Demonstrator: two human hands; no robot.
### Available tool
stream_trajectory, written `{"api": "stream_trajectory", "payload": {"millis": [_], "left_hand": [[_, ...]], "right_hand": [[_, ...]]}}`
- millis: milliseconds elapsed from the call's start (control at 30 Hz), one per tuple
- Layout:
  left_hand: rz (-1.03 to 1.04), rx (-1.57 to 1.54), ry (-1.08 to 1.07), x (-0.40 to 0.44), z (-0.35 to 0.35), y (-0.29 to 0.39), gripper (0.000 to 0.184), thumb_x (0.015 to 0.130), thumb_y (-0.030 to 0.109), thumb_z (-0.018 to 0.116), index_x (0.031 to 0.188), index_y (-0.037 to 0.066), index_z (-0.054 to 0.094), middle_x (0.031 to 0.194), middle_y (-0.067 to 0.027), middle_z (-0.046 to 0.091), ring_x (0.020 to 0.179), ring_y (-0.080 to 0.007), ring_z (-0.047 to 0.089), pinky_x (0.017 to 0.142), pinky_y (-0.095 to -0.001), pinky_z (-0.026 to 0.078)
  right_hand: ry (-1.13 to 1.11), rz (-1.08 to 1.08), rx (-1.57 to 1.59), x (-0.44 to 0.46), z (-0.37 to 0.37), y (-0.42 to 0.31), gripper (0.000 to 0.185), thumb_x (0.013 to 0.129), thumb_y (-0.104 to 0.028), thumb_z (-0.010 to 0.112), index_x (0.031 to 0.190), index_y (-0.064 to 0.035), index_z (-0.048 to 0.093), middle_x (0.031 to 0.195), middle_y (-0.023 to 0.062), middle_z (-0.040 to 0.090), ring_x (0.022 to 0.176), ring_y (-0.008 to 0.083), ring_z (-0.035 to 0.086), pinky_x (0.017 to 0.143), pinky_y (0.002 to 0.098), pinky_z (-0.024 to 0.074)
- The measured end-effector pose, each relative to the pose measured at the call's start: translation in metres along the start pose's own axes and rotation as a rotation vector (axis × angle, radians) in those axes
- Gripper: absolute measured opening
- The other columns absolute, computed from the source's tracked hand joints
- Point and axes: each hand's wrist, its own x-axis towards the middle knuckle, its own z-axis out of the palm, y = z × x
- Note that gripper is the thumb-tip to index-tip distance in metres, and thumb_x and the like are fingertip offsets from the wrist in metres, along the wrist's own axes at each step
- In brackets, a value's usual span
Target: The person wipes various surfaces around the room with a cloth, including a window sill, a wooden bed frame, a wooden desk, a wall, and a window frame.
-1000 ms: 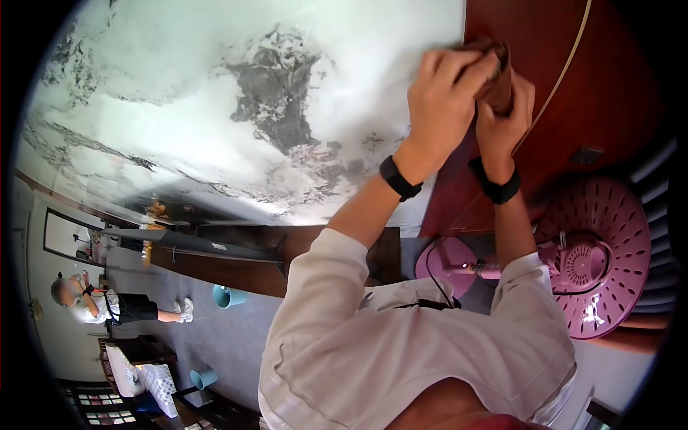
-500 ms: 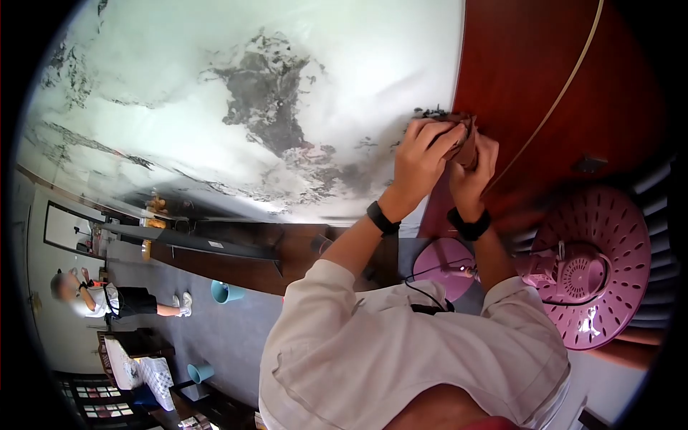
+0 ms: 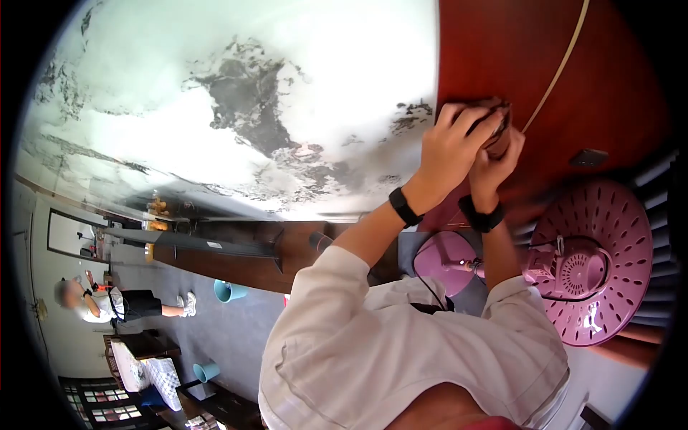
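My left hand [image 3: 455,147] and my right hand [image 3: 498,161] are close together at the upper right, both closed on a folded brown cloth [image 3: 499,143]. The cloth lies against the dark red panel [image 3: 552,93], just right of the edge of a white, grey-veined marble surface [image 3: 344,79]. Fingers of the left hand curl over the cloth's top, while the right hand grips it from below. Much of the cloth is hidden by the fingers. Each wrist wears a black band.
A pink fan [image 3: 591,265] stands at the right, near a cable [image 3: 562,68] and a black socket [image 3: 589,157]. A person [image 3: 107,302] stands at the far left. Two blue buckets, one [image 3: 229,290] nearer, are on the floor. A dark wooden cabinet [image 3: 215,261] is below the marble.
Over the last second both hands and the cloth first came down towards me, then shifted right from the marble's edge onto the red panel. The view has shifted slightly too.
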Motion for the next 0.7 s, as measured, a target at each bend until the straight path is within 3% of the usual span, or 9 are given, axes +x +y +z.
{"api": "stream_trajectory", "payload": {"millis": [167,300,467,700], "left_hand": [[-0.034,-0.016,-0.109,-0.047,-0.005,-0.023,0.044,0.070,-0.003,0.071,0.111,0.013,0.074,0.105,-0.0014,0.066,0.092,-0.0256,0.059,0.079,-0.0356,0.052],[-0.039,0.032,-0.070,-0.026,-0.022,-0.021,0.044,0.070,-0.004,0.071,0.110,0.011,0.073,0.104,-0.0033,0.066,0.093,-0.0267,0.059,0.081,-0.0366,0.051],[0.020,-0.033,0.040,0.030,-0.009,0.004,0.049,0.065,-0.007,0.073,0.111,0.011,0.074,0.106,-0.0053,0.067,0.091,-0.0278,0.061,0.075,-0.0362,0.052],[0.075,0.009,-0.003,0.049,0.048,0.035,0.037,0.075,0.009,0.069,0.111,0.019,0.072,0.105,0.0052,0.069,0.091,-0.0206,0.061,0.060,-0.0296,0.057]], "right_hand": [[-0.145,0.005,0.009,-0.036,-0.003,-0.004,0.055,0.070,0.012,0.066,0.124,0.0044,0.059,0.111,0.0187,0.060,0.103,0.0358,0.058,0.092,0.0408,0.0476],[-0.138,-0.029,0.075,-0.017,0.008,-0.022,0.059,0.067,0.013,0.068,0.124,0.0012,0.062,0.111,0.0178,0.060,0.099,0.0348,0.059,0.089,0.0394,0.0490],[-0.021,-0.111,-0.008,0.041,0.002,-0.023,0.062,0.066,0.016,0.056,0.125,-0.0002,0.063,0.109,0.0175,0.060,0.099,0.0360,0.059,0.089,0.0395,0.0489],[0.073,0.116,-0.079,0.070,-0.037,-0.005,0.046,0.077,0.010,0.069,0.122,0.0007,0.064,0.112,0.0127,0.061,0.101,0.0271,0.063,0.088,0.0345,0.0494]]}}
